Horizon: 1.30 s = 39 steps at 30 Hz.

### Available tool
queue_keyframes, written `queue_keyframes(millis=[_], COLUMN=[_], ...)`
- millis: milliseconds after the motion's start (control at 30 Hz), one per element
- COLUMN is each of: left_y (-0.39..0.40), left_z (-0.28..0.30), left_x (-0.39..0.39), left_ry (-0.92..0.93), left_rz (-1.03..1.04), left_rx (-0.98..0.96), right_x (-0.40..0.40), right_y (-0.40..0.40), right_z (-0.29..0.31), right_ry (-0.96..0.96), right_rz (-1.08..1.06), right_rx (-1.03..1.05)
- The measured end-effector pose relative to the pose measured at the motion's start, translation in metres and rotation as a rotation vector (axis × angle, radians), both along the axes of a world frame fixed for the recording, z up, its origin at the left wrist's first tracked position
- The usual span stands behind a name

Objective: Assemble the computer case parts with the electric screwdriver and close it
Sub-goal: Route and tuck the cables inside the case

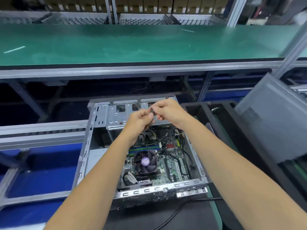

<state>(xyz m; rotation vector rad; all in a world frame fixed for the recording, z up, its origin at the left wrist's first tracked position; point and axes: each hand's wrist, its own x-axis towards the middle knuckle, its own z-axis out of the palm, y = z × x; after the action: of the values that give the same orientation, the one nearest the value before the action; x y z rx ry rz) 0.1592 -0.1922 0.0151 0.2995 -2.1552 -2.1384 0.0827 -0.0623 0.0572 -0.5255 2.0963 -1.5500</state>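
An open computer case [86, 146] lies flat in front of me, its motherboard and round CPU fan [145, 161] exposed. Over the metal drive cage [114, 117] at the case's far end, my left hand [141, 122] and my right hand [167, 110] meet. Between their fingertips they pinch a small dark part [152, 110]; what it is I cannot tell. Black cables [174, 138] run loose across the right side of the board. No electric screwdriver shows in the head view.
The grey side panel [272, 117] leans upright at the right, behind a black foam tray [221, 117]. A green-topped shelf [132, 44] runs across above the case. A black cable [179, 211] trails along the mat at the near edge. Conveyor rails [41, 131] lie left.
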Motion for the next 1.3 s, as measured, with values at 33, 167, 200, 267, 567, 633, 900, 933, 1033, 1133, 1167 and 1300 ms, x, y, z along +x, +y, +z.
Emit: queue_keyframes(millis=[33,167,200,267,567,633,900,933,1033,1133,1167,1300], left_y=[0.003,0.008,0.009,0.011,0.029,0.031,0.031,0.031,0.029,0.027,0.026,0.026], left_z=[-0.001,-0.003,-0.004,-0.006,-0.013,-0.015,-0.02,-0.022,-0.025,-0.027,-0.028,-0.028], left_x=[0.0,0.004,0.005,0.006,0.005,0.005,0.005,0.005,0.006,0.006,0.006,0.005], left_ry=[-0.004,-0.084,-0.113,-0.15,-0.187,-0.173,-0.113,-0.108,-0.075,-0.054,-0.053,-0.047], left_rz=[0.01,-0.044,-0.07,-0.099,-0.133,-0.127,0.022,0.039,0.067,0.053,0.043,-0.028], left_rx=[-0.011,-0.062,-0.089,-0.131,-0.082,-0.033,0.106,0.129,0.162,0.163,0.16,0.123], right_x=[-0.002,-0.011,-0.013,-0.016,-0.015,-0.015,-0.011,-0.011,-0.008,-0.007,-0.008,-0.01], right_y=[0.003,0.017,0.021,0.025,0.035,0.036,0.038,0.039,0.039,0.038,0.038,0.037], right_z=[-0.002,-0.009,-0.011,-0.015,-0.041,-0.042,-0.042,-0.043,-0.043,-0.044,-0.044,-0.044], right_ry=[0.017,0.07,0.082,0.099,0.235,0.249,0.311,0.307,0.304,0.35,0.354,0.348], right_rz=[-0.016,-0.159,-0.19,-0.223,-0.239,-0.218,-0.101,-0.082,0.031,0.129,0.137,0.136], right_rx=[-0.003,-0.051,-0.058,-0.072,-0.013,-0.013,0.018,0.016,0.023,0.071,0.073,0.073])
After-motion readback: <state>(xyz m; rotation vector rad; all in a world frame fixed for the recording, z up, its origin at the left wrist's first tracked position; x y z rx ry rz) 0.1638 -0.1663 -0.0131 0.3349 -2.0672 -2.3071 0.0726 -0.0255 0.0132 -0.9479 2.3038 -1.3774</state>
